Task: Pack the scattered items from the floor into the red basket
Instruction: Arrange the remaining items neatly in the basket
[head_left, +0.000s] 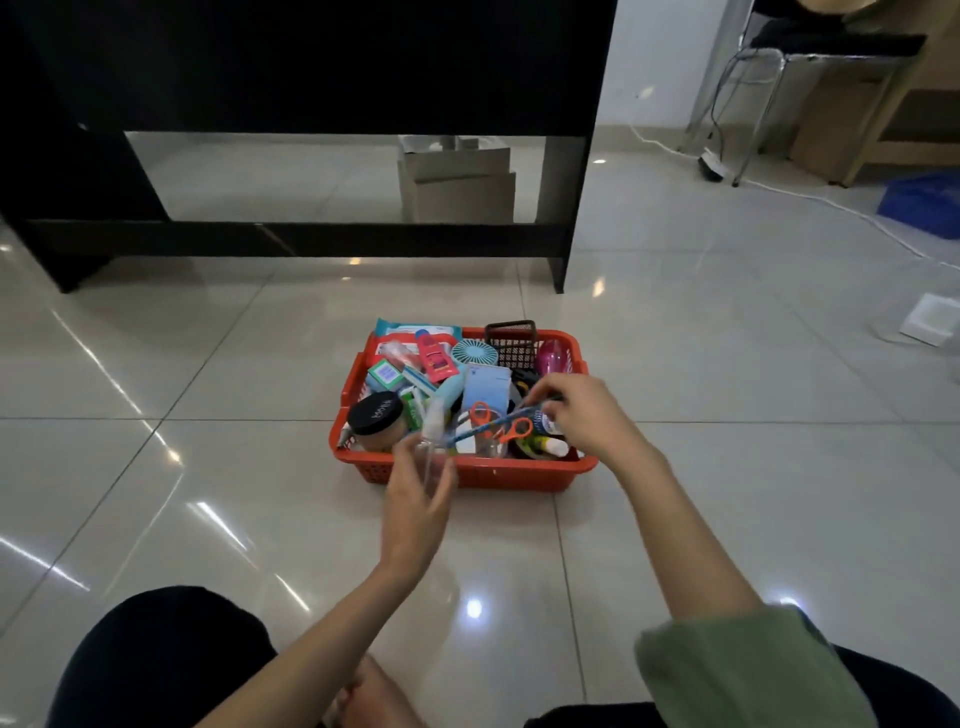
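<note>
Right hand (584, 415), over the near right part of the basket: fingers (545, 387) curled, pinching the upper end of a blue patterned pencil (498, 423) that slants down to the left across the contents. Left hand (415, 499), at the near rim: fingers curled round a clear spray bottle (434, 449) held upright, its white cap above the rim; the bottle is blurred, and whether it touches the basket cannot be told.

Red basket (467, 475), on the tiled floor (208, 467) in front of the person, filled to the rim. Contents, left to right: a black-lidded jar (375, 415) at the near left corner; a small teal box (385, 375); a pink-red tube (434, 356); a teal packet (415, 328) leaning over the far rim; a round light-blue fan (474, 354); a pale blue box (485, 387); orange-handled scissors (501, 423) under the pencil; a dark mesh holder (511, 340) standing at the far wall; a pink rounded object (551, 357) at the far right corner. A white-capped item (553, 447) lies beneath the right hand, mostly hidden; labels are illegible.

Surroundings: black furniture (311, 156) behind the basket; a small white box (930, 319) on the floor far right, cut by the frame edge; a green sleeve (748, 670) on the right arm.
</note>
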